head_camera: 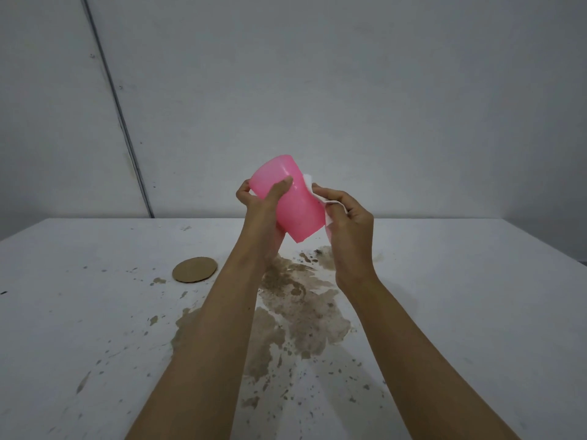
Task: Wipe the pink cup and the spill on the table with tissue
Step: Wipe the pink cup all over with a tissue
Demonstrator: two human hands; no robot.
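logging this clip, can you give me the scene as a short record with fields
left hand: left hand has its grip around the pink cup, held tilted above the table
right hand: right hand presses white tissue against the cup's side
spill: brown spill spread on the white table, not yet wiped
other: round cardboard disc lying flat, left of the spill

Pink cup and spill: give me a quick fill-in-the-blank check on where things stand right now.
1. The left hand holds the pink cup up in the ____.
2. The right hand presses a white ____ against the cup's side.
3. The brown spill on the table is ____ wiped.
4. Left of the spill lies a round cardboard ____.

Missing words: air; tissue; not yet; disc
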